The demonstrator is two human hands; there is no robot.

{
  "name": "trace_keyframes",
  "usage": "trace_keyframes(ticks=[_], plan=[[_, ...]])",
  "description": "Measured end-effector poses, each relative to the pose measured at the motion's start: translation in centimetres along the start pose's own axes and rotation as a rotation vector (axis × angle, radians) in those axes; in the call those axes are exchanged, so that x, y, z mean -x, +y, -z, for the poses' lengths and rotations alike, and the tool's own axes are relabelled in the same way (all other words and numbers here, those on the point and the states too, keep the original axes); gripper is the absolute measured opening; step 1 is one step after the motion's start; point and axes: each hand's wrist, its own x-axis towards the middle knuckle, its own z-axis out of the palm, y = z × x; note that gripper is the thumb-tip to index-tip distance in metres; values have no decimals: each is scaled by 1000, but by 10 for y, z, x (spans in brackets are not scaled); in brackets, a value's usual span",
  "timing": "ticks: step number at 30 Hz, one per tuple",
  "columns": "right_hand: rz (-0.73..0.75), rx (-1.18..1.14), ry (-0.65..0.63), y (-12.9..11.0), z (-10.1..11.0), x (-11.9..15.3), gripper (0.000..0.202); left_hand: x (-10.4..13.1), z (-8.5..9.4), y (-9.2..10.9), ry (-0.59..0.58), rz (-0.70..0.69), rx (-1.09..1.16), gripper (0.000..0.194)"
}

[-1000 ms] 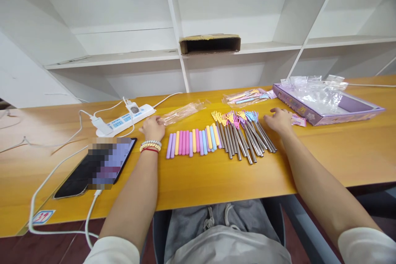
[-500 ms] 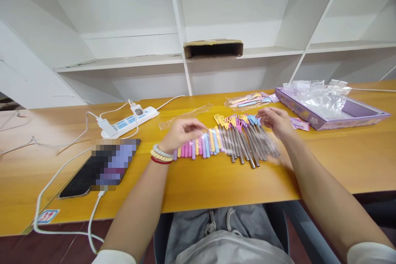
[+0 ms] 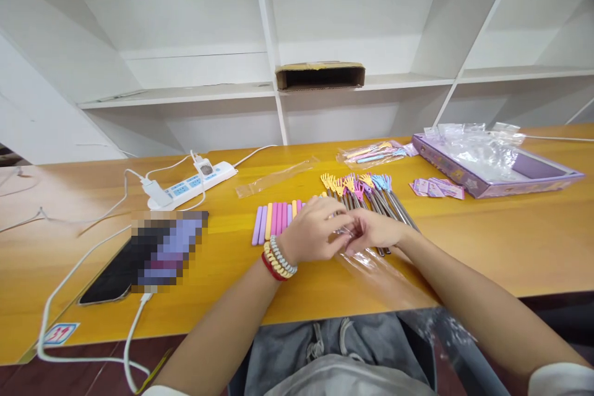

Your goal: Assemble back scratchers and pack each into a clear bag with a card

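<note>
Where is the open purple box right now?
In the head view, the purple box sits at the right on the table, just beyond and to the right of the small purple cards.

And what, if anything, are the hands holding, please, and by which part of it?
The left hand and right hand pinch a clear plastic bag near one end, between the fingertips.

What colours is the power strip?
The power strip is white with blue socket panels, best seen in the head view.
</note>
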Motion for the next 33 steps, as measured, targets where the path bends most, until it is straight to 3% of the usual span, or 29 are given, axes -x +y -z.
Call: trace_keyframes(ticks=[3,5,7,11,14,16,20,22,25,33], plan=[[59,-76,166,0,4,0,38,-3,0,-8,407,223,-180,33],[104,-126,271,-1,6,0,38,-4,2,-15,529,377,-185,45],[135,-148,319,0,5,0,37,-4,4,-21,466,487,-98,47],[159,-111,264,2,-1,-3,33,-3,3,-24,132,593,263,28],[175,-58,210,6,-3,-6,34,-3,-1,-22,64,679,549,35],[201,-34,283,9,0,-7,40,-3,-3,-22,36,714,647,38],[305,133,529,11,8,-2,55,-2,-4,-24,-108,725,628,39],[333,258,566,10,12,1,58,-3,-5,-23,-158,712,580,39],[324,418,574,10,14,4,47,-5,-6,-21,-204,676,536,41],[335,792,721,4,18,6,24,-3,-13,-20,-141,633,532,22]])
